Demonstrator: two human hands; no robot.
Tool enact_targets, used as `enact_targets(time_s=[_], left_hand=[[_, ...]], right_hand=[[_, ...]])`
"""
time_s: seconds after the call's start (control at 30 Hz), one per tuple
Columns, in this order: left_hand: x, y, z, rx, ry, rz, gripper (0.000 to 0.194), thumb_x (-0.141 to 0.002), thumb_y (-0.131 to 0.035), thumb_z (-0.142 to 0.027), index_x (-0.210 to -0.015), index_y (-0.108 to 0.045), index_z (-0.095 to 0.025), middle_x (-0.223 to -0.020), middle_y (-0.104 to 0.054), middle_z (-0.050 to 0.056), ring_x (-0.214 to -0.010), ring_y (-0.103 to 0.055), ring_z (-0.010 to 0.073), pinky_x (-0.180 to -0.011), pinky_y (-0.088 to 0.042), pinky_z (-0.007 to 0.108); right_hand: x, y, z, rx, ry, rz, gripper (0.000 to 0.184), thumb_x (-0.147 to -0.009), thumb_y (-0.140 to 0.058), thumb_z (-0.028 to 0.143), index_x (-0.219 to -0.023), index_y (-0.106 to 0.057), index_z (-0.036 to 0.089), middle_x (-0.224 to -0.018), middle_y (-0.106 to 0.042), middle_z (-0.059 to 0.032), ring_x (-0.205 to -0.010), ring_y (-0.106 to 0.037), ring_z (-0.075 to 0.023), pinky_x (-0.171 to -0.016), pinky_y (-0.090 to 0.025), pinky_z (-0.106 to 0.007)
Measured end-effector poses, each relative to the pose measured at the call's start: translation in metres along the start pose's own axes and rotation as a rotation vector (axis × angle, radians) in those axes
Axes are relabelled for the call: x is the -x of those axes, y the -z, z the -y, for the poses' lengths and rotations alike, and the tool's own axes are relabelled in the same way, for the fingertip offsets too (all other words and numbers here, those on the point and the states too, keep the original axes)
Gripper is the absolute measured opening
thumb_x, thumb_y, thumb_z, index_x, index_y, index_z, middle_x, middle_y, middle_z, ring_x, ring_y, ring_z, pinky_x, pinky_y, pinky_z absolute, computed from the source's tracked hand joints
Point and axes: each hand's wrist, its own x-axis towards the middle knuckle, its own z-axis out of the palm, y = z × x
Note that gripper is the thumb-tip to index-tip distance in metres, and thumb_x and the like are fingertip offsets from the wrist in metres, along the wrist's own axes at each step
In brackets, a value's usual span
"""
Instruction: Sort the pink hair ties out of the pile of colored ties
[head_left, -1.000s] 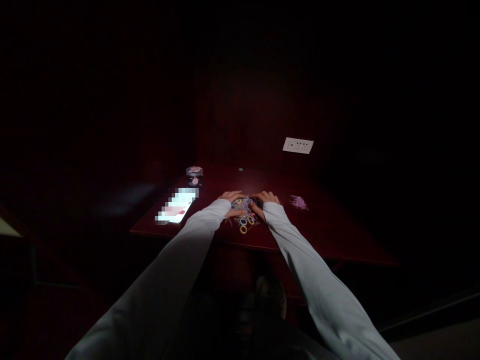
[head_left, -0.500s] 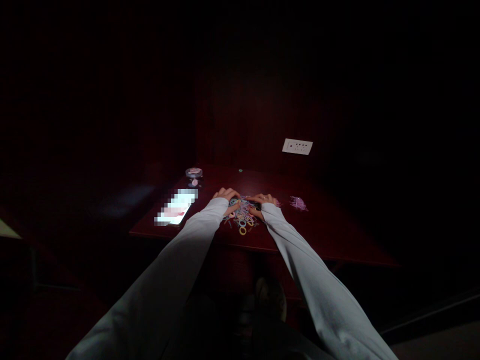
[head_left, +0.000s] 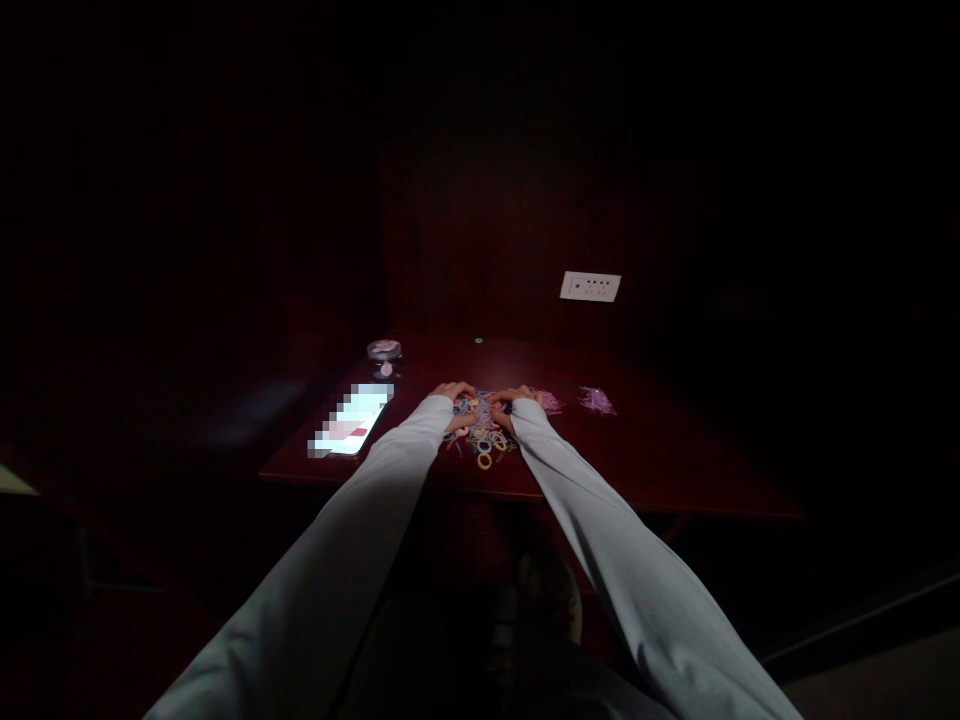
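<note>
A mixed pile of small coloured hair ties [head_left: 481,447] and thin elastic bands lies near the table's front edge. My left hand [head_left: 454,396] rests on the pile's left side, its fingers curved over the bands and the thumb apart below them. On the other side my right hand [head_left: 516,400] touches the pile, fingers bent and thumb apart. Both hands are open, though the bands partly hide their fingertips. Just past my right hand sits a small heap of pink elastic bands [head_left: 550,402]. Farther right is a separate heap of purple elastic bands [head_left: 598,400].
A lit phone [head_left: 358,420] with a blurred screen lies at the left of the dark red table [head_left: 660,460]. Behind it stands a round clear-lidded jar [head_left: 385,358]. A single green hair tie [head_left: 478,340] lies at the back. A white socket plate [head_left: 591,286] is on the wall.
My right hand first spread outward over the pink heap, then drew back left to the mixed pile, uncovering the pink bands. My left hand shifted slightly left and stayed at the pile.
</note>
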Motion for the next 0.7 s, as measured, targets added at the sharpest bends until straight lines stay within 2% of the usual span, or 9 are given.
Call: enact_targets(time_s=[0.23, 0.37, 0.47, 0.57, 0.7], left_hand=[[-0.001, -0.006, 0.002, 0.052, 0.048, -0.026, 0.041, -0.072, -0.078, -0.022, -0.113, -0.073, -0.023, -0.107, -0.078, 0.003, -0.099, -0.068, 0.0240, -0.093, -0.056, 0.036], [0.001, -0.003, -0.001, 0.069, 0.054, -0.016, 0.042, -0.074, -0.077, -0.023, -0.115, -0.074, -0.023, -0.104, -0.077, 0.003, -0.097, -0.068, 0.0224, -0.091, -0.055, 0.033], [0.002, 0.001, -0.003, 0.071, 0.041, -0.023, 0.049, -0.076, -0.075, -0.023, -0.125, -0.072, -0.025, -0.104, -0.076, 0.002, -0.094, -0.067, 0.0222, -0.090, -0.054, 0.034], [0.004, 0.006, -0.006, 0.061, 0.018, -0.015, 0.051, -0.079, -0.074, -0.026, -0.130, -0.070, -0.028, -0.111, -0.076, 0.003, -0.103, -0.068, 0.0258, -0.098, -0.052, 0.038], [0.006, 0.013, -0.011, 0.044, -0.014, 0.011, 0.041, -0.083, -0.074, -0.029, -0.124, -0.072, -0.028, -0.122, -0.075, 0.005, -0.118, -0.064, 0.0292, -0.106, -0.049, 0.042]], right_hand=[[-0.004, -0.001, 0.001, -0.049, -0.053, -0.013, 0.019, -0.085, -0.075, 0.031, -0.101, -0.083, 0.026, -0.098, -0.080, -0.0056, -0.102, -0.064, -0.0271, -0.106, -0.037, -0.047], [-0.005, -0.002, -0.002, -0.112, -0.042, -0.053, 0.017, -0.085, -0.075, 0.031, -0.098, -0.083, 0.026, -0.094, -0.080, -0.0045, -0.101, -0.066, -0.0277, -0.105, -0.039, -0.046], [-0.005, -0.003, -0.005, -0.161, -0.026, -0.089, 0.013, -0.084, -0.075, 0.032, -0.093, -0.083, 0.027, -0.089, -0.080, -0.0038, -0.098, -0.067, -0.0273, -0.103, -0.040, -0.046], [-0.007, -0.005, -0.008, -0.209, -0.027, -0.117, 0.010, -0.083, -0.076, 0.034, -0.088, -0.081, 0.027, -0.086, -0.079, -0.0031, -0.095, -0.066, -0.0264, -0.100, -0.042, -0.044], [-0.009, -0.007, -0.011, -0.244, -0.035, -0.147, 0.011, -0.083, -0.075, 0.035, -0.088, -0.080, 0.027, -0.084, -0.078, -0.0022, -0.093, -0.067, -0.0255, -0.099, -0.043, -0.044]])
